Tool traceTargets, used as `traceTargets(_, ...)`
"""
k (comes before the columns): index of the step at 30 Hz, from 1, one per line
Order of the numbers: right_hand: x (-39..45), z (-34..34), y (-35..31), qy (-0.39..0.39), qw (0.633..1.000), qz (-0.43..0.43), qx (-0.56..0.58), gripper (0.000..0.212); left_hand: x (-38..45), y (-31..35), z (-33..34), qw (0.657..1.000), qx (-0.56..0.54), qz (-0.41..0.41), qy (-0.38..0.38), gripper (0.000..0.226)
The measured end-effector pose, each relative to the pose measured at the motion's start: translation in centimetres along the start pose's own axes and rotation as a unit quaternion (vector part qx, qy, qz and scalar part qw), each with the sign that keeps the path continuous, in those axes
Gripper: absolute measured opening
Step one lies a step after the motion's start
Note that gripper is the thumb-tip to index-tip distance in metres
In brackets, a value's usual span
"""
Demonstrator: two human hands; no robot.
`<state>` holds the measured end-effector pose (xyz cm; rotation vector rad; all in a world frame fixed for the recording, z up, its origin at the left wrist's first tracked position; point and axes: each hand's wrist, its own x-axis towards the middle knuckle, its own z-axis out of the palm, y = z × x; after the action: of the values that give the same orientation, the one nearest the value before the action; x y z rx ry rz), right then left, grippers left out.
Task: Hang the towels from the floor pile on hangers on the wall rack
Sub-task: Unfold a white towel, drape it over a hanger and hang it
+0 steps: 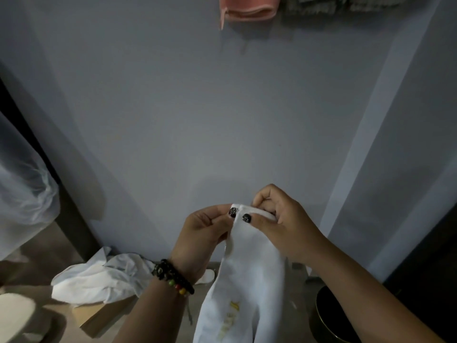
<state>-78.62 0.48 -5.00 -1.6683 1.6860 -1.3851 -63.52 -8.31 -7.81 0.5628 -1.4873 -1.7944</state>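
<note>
Pinching a white towel's (247, 276) top edge, left hand (202, 233) and right hand (284, 226) are spreading it, seemingly for a hanger; the floor pile (99, 278) is waiting.

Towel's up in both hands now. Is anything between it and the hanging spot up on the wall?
Nothing visible blocks the way. Both the left hand and right hand pinch the white towel's top edge, and bare wall runs up to the pink towel hanging at the top. No hanger or rack shows in view.

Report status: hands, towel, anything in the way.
Left hand and right hand both pinch the white towel at its top edge. Towel hangs down. More towels on the floor. No hanger in view.
</note>
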Motion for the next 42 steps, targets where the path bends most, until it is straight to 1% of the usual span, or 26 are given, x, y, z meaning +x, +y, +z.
traceTargets(4, 0.2, -0.3, -0.8, 0.004, 1.0, 0.003, -0.019, 0.02, -0.3, 0.8, 0.2, 0.999, 0.022, 0.02, -0.013, 0.028)
traceTargets(7, 0.4, -0.4, -0.9, 0.012, 0.999, 0.011, -0.028, 0.021, -0.3, 1.3, 0.4, 0.999, 0.025, 0.026, -0.019, 0.028)
traceTargets(12, 0.6, -0.6, -0.7, 0.045, 0.999, 0.014, -0.01, 0.024, -0.2, 2.1, 1.0, 0.998, 0.042, 0.031, -0.037, 0.031)
traceTargets(16, 0.6, -0.6, -0.1, 0.068, 0.997, 0.022, -0.014, 0.026, 0.4, 2.3, 2.1, 0.994, 0.097, 0.043, -0.002, 0.02)
traceTargets(18, 0.5, -0.6, 0.5, 0.085, 0.995, 0.037, -0.019, 0.027, 0.8, 2.0, 2.7, 0.99, 0.134, 0.047, 0.021, 0.019)
traceTargets(22, 0.0, -0.5, 2.0, 0.12, 0.99, 0.064, -0.031, 0.029, 1.8, 1.0, 4.0, 0.973, 0.225, 0.032, 0.04, 0.024)
traceTargets(27, -0.1, 0.2, 3.8, 0.137, 0.986, 0.094, -0.01, 0.035, 5.4, -1.4, 5.0, 0.959, 0.272, -0.067, 0.046, 0.024)
traceTargets(30, 0.3, 0.2, 5.3, 0.142, 0.982, 0.125, 0.009, 0.034, 7.8, -1.2, 5.1, 0.968, 0.231, -0.086, 0.044, 0.027)
traceTargets(32, 0.4, 0.2, 5.9, 0.128, 0.983, 0.134, 0.006, 0.028, 9.3, -0.5, 5.0, 0.975, 0.198, -0.084, 0.048, 0.03)
traceTargets(34, 0.4, 0.3, 6.3, 0.109, 0.987, 0.122, -0.001, 0.027, 10.4, 0.7, 5.1, 0.98, 0.179, -0.066, 0.061, 0.036)
traceTargets(36, 0.6, 0.4, 6.6, 0.082, 0.991, 0.101, -0.01, 0.035, 11.5, 2.2, 5.4, 0.982, 0.17, -0.04, 0.078, 0.046)
traceTargets(38, 1.0, 0.5, 7.1, 0.047, 0.995, 0.093, -0.003, 0.038, 12.5, 4.0, 5.6, 0.983, 0.164, -0.006, 0.088, 0.06)
traceTargets(39, 1.2, 0.4, 7.5, 0.039, 0.994, 0.101, 0.009, 0.036, 13.0, 4.9, 5.7, 0.985, 0.147, 0.01, 0.089, 0.064)
traceTargets(42, 1.2, 0.2, 9.2, 0.031, 0.987, 0.149, 0.049, 0.026, 14.2, 7.8, 6.1, 0.994, 0.086, 0.034, 0.063, 0.06)
